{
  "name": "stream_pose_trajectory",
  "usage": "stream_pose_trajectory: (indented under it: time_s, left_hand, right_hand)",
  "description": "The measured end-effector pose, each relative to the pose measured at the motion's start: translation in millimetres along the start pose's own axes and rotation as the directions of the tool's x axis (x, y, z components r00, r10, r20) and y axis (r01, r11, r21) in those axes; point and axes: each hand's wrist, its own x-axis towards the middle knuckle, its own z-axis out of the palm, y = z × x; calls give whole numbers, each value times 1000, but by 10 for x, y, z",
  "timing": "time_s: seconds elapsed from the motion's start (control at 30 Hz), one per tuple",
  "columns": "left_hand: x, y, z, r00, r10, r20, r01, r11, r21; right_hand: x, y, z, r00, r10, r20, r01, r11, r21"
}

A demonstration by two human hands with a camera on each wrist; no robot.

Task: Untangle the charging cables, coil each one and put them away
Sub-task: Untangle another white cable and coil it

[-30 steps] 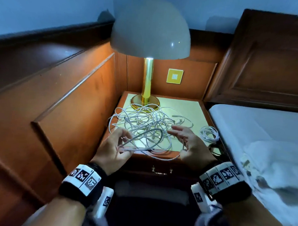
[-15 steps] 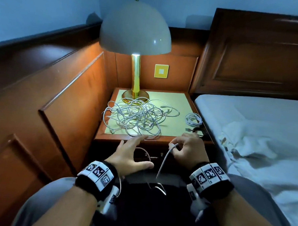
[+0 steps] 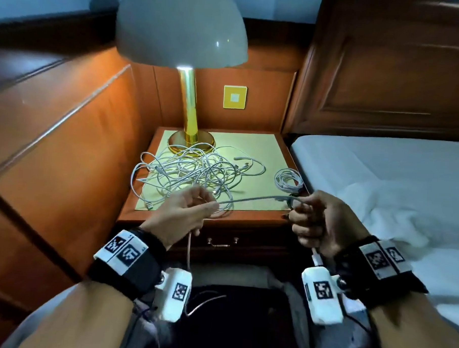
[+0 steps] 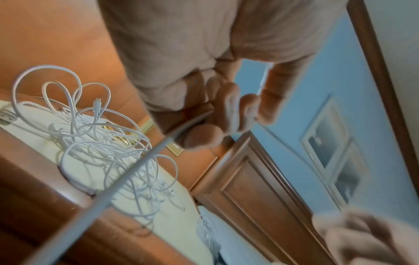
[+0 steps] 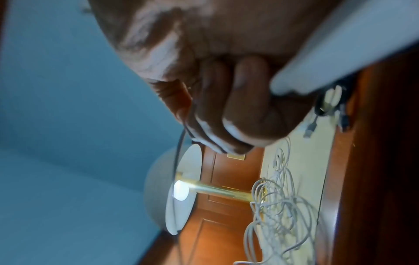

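Observation:
A tangle of white charging cables lies on the nightstand in front of the lamp base. One white cable is stretched level between my hands above the nightstand's front edge. My left hand pinches it at the left, and its tail hangs down past my left wrist. My right hand grips the other end with curled fingers. A small coiled white cable lies at the nightstand's right edge.
A lamp with a grey dome shade and brass stem stands at the back of the nightstand. Wood panelling rises on the left, a dark headboard behind. A bed with a white sheet lies to the right. The drawer handle shows below the top.
Both hands have risen from below the nightstand's front edge. The single cable, slack and hanging half a second ago, now runs taut between them; the left hand went from spread to pinching it.

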Motion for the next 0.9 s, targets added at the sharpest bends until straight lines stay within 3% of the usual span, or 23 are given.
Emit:
stream_pose_trajectory:
  time_s: [0.1, 0.17, 0.23, 0.3, 0.37, 0.43, 0.5, 0.6, 0.73, 0.9]
  left_hand:
    - [195, 62, -1, 989, 2, -151, -9, 999, -51]
    - [336, 47, 94, 972, 76, -223, -32, 981, 193]
    - [450, 50, 261, 961, 150, -234, -31, 896, 443]
    - [514, 55, 504, 959, 175, -221, -22, 828, 560]
    - [553, 59, 734, 968, 188, -166, -49, 792, 609]
    - [595, 47, 905, 982, 186, -41, -113, 742, 661]
    - [613, 79, 1008, 976, 186, 112, -210, 685, 698]
    - [692, 126, 1121, 937, 251, 244, -350, 670, 654]
    - [807, 127, 1116, 940, 328, 89, -326, 796, 509]
    - [871, 70, 1054, 974, 223, -29, -191, 889, 416]
  right_hand:
    - [-39, -61, -337, 997, -76, 25, 65, 952, 299]
    - [-31, -125, -516, 985, -162, -65, 174, 883, 436]
    - [1, -146, -641, 973, -201, -116, 232, 821, 521]
    - [68, -150, -692, 960, -242, -140, 279, 792, 543]
    - [161, -152, -669, 932, -317, -178, 364, 816, 450]
    - [219, -144, -604, 863, -445, -241, 475, 877, 80]
    - [260, -79, -518, 802, -564, -195, 492, 810, -320]
    - [323, 68, -489, 803, -588, -99, 446, 703, -554]
    - [353, 150, -449, 877, -476, -66, 353, 730, -585]
    - [403, 118, -326, 939, -335, -72, 312, 922, -230]
